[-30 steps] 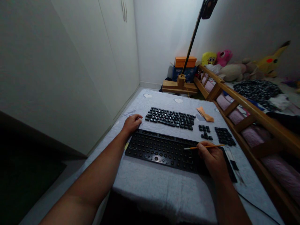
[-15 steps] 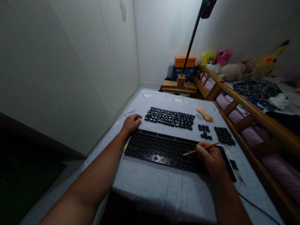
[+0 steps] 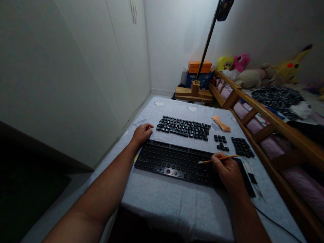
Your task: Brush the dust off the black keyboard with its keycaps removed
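Observation:
A black keyboard base without keycaps lies across the cloth-covered table, its rows of round switch mounts showing. My right hand is closed around a thin orange-handled paintbrush over the right part of the base. The pale brush tip is at the mounts; whether it touches them is too small to tell. My left hand rests on the cloth by the base's far left corner, fingers loosely extended, holding nothing. Beyond the base, black keycaps sit in rows, with smaller keycap groups and a number-pad block to the right.
An orange cloth strip lies near the table's far right. Thin tools are beside the base's right end, and a cable runs off the front right. A wooden bed rail borders the right side; a white wardrobe stands left.
The brush tip has shifted slightly away from me over the switch mounts, and my right hand has tilted with it. My left hand has stayed in place.

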Demonstrator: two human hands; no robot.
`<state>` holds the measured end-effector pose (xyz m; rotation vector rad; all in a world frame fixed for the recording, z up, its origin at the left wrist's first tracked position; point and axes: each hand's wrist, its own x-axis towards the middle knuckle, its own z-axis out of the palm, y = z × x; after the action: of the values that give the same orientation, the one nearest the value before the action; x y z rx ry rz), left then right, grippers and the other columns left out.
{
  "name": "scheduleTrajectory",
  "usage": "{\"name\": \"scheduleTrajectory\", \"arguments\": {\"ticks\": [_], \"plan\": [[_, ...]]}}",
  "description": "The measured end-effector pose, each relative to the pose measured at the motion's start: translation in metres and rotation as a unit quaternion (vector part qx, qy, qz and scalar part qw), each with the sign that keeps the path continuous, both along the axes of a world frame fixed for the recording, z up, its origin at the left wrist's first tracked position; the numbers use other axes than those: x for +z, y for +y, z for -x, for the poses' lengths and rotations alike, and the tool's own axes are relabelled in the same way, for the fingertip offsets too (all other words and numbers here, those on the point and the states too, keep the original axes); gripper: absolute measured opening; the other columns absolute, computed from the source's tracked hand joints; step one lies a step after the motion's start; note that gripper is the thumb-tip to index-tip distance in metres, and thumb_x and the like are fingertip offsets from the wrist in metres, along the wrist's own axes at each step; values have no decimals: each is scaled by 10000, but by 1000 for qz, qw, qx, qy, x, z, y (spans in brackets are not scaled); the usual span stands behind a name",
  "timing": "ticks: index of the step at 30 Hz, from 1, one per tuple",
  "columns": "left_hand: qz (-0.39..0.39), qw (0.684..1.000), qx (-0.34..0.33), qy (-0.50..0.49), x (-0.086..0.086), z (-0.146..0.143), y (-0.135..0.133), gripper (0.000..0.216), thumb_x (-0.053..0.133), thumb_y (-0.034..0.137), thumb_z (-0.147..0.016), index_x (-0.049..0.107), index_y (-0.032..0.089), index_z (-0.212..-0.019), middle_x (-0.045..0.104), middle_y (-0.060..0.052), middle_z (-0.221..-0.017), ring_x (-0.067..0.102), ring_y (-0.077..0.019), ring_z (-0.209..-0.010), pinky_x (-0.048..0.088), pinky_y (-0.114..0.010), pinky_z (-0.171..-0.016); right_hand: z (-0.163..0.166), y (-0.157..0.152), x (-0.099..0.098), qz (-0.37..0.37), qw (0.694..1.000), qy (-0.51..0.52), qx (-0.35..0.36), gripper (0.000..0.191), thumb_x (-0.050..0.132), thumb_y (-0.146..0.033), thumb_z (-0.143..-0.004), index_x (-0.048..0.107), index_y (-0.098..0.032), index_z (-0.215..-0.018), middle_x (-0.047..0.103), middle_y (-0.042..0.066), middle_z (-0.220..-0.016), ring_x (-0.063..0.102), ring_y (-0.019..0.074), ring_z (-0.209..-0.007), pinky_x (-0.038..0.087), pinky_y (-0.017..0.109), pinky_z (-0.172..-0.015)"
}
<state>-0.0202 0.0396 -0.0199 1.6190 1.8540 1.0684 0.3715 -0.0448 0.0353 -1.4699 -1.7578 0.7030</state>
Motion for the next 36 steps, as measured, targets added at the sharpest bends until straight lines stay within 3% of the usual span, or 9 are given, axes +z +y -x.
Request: {"name": "scheduleTrajectory", "arguments": {"ticks": [11,36], "plan": [[0,1000,2,-1,1,-1,-1,322,549,309,-734,713,175,-975,689,-27,-754,610,-188,-714,452,-294,-667,-2,0,-5,45,998,49,19,326,543,-473,-905,579,-213,-712,496,-32,-539,477,143,-497,359,258,-486],[3,1000,-2,6,2,0,-1,329,543,294,-727,715,164,-975,693,-29,-733,612,-189,-680,447,-300,-660,-1,0,-1,17,1000,1,-9,349,524,-502,-895,593,-217,-707,522,-20,-546,506,160,-513,374,278,-505]]}}
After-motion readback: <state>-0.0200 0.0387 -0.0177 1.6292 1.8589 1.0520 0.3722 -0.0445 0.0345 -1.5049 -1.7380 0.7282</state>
